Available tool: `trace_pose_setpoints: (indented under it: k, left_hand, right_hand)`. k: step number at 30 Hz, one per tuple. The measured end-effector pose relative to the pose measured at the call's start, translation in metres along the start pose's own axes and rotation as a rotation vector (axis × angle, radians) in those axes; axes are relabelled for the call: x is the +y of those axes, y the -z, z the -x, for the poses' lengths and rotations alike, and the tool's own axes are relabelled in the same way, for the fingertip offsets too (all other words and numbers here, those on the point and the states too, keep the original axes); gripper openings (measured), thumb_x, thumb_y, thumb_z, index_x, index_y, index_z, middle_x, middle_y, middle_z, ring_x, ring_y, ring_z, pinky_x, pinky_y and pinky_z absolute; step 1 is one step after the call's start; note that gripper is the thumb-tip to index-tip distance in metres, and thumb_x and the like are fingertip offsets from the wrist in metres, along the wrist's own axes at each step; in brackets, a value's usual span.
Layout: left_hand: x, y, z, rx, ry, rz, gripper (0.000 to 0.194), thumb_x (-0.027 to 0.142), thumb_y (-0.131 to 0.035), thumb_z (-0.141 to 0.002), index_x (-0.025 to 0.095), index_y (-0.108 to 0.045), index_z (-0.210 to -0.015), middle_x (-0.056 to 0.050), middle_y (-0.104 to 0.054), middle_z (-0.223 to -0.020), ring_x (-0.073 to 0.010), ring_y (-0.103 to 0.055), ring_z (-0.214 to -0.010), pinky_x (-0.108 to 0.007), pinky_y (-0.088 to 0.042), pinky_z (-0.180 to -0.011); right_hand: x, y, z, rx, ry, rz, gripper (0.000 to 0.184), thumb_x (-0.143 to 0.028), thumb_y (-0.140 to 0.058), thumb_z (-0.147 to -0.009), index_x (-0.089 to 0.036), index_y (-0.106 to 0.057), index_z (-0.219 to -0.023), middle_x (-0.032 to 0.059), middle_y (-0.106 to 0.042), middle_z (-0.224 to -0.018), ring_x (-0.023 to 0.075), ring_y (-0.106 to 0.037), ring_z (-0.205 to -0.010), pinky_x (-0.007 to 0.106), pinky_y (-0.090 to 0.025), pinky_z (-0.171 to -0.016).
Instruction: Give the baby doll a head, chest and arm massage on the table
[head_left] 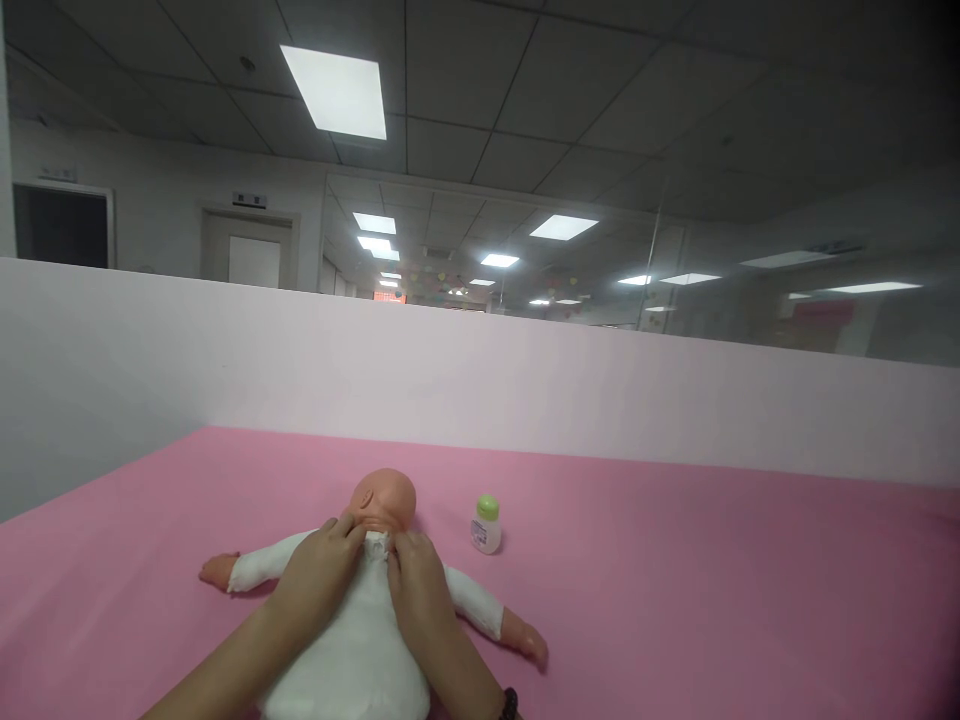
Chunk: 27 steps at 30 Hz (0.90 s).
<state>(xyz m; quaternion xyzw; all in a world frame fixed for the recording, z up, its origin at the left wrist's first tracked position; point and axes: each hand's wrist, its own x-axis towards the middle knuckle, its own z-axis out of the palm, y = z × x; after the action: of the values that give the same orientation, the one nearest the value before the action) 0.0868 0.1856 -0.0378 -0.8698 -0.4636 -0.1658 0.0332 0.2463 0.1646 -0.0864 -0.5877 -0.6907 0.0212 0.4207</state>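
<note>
A baby doll [386, 500] in a white garment [352, 650] lies on its back on the pink surface [675, 600], head away from me and arms spread. My left hand [319, 570] rests on its upper chest, fingers curled at the left side of the collar. My right hand [420, 590] lies beside it, fingertips pinching the collar just under the doll's chin. A small white bottle [486, 525] with a green cap stands upright to the right of the doll's head, apart from both hands.
A pale partition wall [525, 380] runs along the far edge of the pink surface. Beyond it are an office ceiling with lit panels and a door at the left. A dark band sits on my right wrist.
</note>
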Motion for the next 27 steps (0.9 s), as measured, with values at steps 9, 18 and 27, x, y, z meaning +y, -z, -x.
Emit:
trace_pose_setpoints:
  k: [9,18,27]
  left_hand:
    - [-0.006,-0.013,0.0,0.076,0.026,0.064,0.029,0.023,-0.032,-0.095,0.018,-0.06,-0.103,-0.009,-0.063,-0.104,-0.026,-0.058,-0.096,-0.041,-0.045,-0.083]
    - [-0.008,-0.016,-0.003,0.068,0.005,0.065,0.028,0.021,-0.033,-0.094,0.018,-0.059,-0.103,-0.01,-0.063,-0.106,-0.0267,-0.058,-0.095,-0.041,-0.044,-0.082]
    - [0.015,0.125,0.045,0.477,-0.185,0.82,0.036,0.044,-0.057,-0.091,0.028,-0.052,-0.122,-0.006,-0.062,-0.119,-0.0204,-0.058,-0.105,-0.036,-0.05,-0.091]
  right_hand:
    - [0.013,-0.012,0.003,0.1,0.078,0.064,0.019,-0.008,-0.044,-0.091,-0.019,-0.059,-0.089,0.0063,-0.064,-0.092,0.0239,-0.058,-0.087,0.037,-0.046,-0.078]
    - [0.016,-0.015,0.006,0.114,0.072,0.038,0.019,-0.008,-0.044,-0.09,-0.019,-0.058,-0.085,0.0061,-0.064,-0.088,0.0236,-0.058,-0.084,0.038,-0.047,-0.076]
    - [-0.073,0.101,-0.017,0.199,0.17,-0.537,0.041,-0.028,-0.063,-0.084,-0.025,-0.055,-0.124,0.0081,-0.059,-0.126,0.0252,-0.056,-0.118,0.044,-0.05,-0.097]
